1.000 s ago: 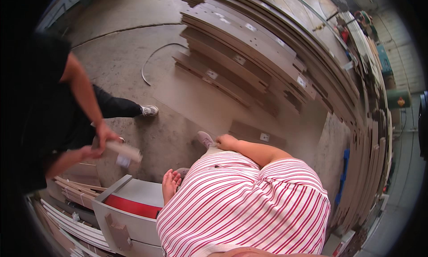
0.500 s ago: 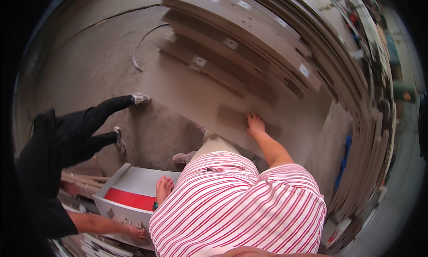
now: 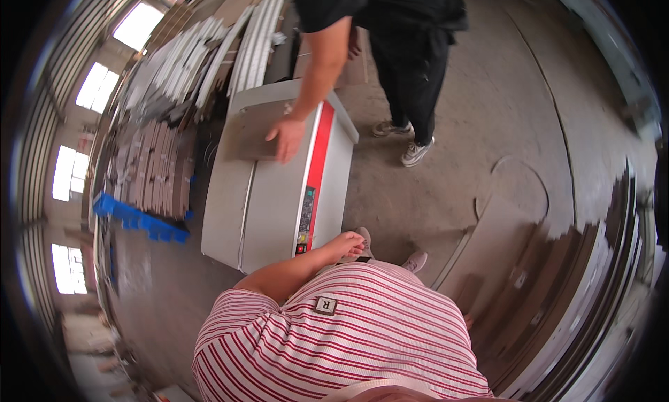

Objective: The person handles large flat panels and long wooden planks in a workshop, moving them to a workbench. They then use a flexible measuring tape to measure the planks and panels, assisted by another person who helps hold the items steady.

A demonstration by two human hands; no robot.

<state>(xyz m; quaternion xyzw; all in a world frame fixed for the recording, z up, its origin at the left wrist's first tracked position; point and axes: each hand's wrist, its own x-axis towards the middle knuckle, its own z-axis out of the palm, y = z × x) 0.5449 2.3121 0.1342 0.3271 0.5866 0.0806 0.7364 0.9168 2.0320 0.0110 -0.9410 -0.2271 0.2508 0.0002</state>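
Observation:
My left hand (image 3: 346, 245) is in front of my waist, its fingers curled in loosely with nothing seen in them. It is beside the near end of a grey machine (image 3: 275, 193) with a red stripe and a small control panel (image 3: 306, 217). Only a sliver of my right hand (image 3: 469, 322) shows past my striped shirt, close to a small brown board (image 3: 470, 288) lying on a larger panel (image 3: 496, 245); its fingers are hidden. A co-worker's hand (image 3: 286, 136) reaches over another brown board (image 3: 256, 129) on the machine's top.
The co-worker in dark clothes (image 3: 411, 47) stands on the machine's far side. Stacked brown panels (image 3: 543, 283) are at my right. On the left are piled boards (image 3: 150, 165), white strips (image 3: 258, 43) and a blue pallet (image 3: 143, 217). A thin curved strip (image 3: 540, 175) is on the floor.
My view has swung left, from the panel stack to the machine. My right hand, earlier resting on a small brown board, is now mostly hidden. The co-worker's arm now stretches across the machine's top.

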